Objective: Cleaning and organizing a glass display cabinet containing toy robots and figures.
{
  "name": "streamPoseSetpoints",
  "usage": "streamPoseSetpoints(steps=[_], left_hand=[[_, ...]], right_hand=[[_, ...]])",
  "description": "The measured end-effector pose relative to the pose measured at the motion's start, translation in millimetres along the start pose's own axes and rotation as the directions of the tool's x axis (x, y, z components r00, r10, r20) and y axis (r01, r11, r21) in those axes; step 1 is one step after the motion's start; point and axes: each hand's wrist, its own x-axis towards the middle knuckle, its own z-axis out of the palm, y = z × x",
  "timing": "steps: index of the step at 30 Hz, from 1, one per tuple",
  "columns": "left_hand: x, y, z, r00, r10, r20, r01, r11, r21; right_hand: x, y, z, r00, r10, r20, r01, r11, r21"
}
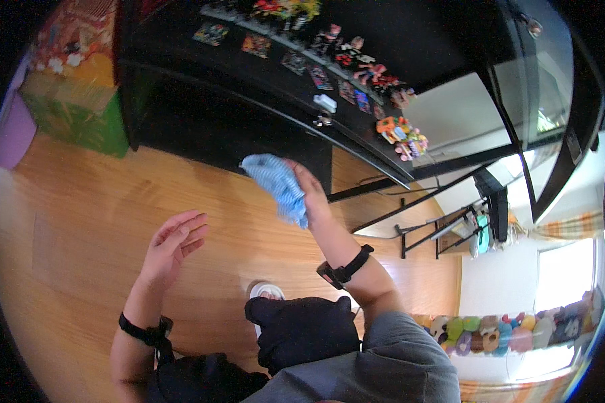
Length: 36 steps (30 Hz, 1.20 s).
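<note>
A blue-and-white striped cloth [276, 185] hangs bunched from my right hand [310, 194], whose fingers are closed on its right side. This hand is in front of a long black desk or shelf [282, 95], near its lower edge. My left hand [176, 242] is over the wooden floor with its fingers apart and nothing in it. A black strap with a small device is on each forearm.
Small figures [368, 70], cards and a colourful toy cluster [402, 137] line the black surface. A green box [78, 113] stands at left beside a purple bin [14, 133]. Black metal legs [403, 229] and a cable are at right; plush toys [489, 335] sit farther off.
</note>
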Motion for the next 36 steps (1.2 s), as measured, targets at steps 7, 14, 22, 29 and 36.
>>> streamPoseSetpoints(steps=[7,14,22,29,36], left_hand=[[-22,-18,-108,0.963,0.042,-0.266,0.252,0.201,0.947],[-38,-31,-132,0.821,-0.054,-0.569,0.518,-0.35,0.781],[-24,-49,-130,0.833,0.123,-0.539,0.543,-0.366,0.756],[-23,-39,-124,0.849,0.1,-0.519,0.516,-0.367,0.774],[-19,-42,-126,0.849,0.123,-0.513,0.52,-0.357,0.775]], right_hand=[[88,54,-129,0.828,-0.476,-0.296,0.091,0.635,-0.767],[150,107,-123,0.825,-0.459,-0.331,-0.081,0.483,-0.872],[186,69,8,0.833,-0.459,0.308,0.458,0.261,-0.85],[184,48,-130,0.914,-0.217,-0.343,-0.388,-0.219,-0.895],[274,65,8,0.804,-0.587,0.095,0.263,0.208,-0.942]])
